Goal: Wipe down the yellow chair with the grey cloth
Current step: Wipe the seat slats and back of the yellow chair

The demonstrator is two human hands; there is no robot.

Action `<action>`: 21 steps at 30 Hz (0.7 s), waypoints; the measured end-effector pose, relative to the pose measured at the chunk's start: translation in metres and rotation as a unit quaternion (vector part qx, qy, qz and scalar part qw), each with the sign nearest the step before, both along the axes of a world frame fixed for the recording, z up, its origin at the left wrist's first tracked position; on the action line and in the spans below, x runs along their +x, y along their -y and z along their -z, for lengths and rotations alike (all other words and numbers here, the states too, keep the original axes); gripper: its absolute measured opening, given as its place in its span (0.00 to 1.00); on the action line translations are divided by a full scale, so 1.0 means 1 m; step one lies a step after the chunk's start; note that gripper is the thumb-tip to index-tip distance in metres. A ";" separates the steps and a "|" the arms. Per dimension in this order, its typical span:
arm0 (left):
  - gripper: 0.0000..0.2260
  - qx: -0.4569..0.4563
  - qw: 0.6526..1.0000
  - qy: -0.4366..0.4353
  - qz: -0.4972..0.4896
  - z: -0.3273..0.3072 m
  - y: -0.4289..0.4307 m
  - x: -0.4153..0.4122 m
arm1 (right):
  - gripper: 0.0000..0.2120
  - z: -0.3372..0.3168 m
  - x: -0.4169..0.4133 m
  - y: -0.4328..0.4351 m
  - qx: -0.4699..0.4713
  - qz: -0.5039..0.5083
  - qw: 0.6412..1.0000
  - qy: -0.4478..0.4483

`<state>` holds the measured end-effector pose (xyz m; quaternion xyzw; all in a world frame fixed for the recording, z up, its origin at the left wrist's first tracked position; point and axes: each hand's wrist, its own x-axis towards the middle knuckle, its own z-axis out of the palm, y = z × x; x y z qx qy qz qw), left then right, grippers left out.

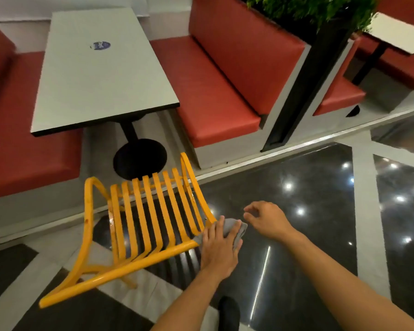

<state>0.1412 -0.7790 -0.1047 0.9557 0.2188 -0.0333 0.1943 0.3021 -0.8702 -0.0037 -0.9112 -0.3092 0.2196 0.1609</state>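
Note:
The yellow chair (148,218), a slatted metal frame, stands on the floor in the lower middle of the head view. My left hand (219,249) presses the grey cloth (238,231) against the chair's near right corner, with the fingers spread over the cloth. Most of the cloth is hidden under that hand. My right hand (264,218) hovers just right of the cloth, holding nothing, with its fingers loosely curled and apart.
A white table (101,68) on a black pedestal base (139,158) stands behind the chair, with red padded benches (213,91) on both sides. A black planter column (304,91) with greenery rises at right. My dark shoe (228,311) is on the glossy dark floor (308,211).

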 end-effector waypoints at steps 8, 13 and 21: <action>0.19 0.014 1.000 0.018 0.007 -0.012 -0.033 -0.073 | 0.11 0.017 -0.001 -0.036 0.007 -0.075 0.996 -0.045; 0.19 0.002 0.995 -0.049 -0.087 -0.021 -0.093 -0.184 | 0.11 0.020 -0.017 -0.066 0.018 -0.084 0.992 -0.087; 0.22 -0.031 0.975 -0.064 -0.212 -0.027 -0.154 -0.283 | 0.10 0.011 -0.024 -0.075 0.002 -0.073 0.994 -0.087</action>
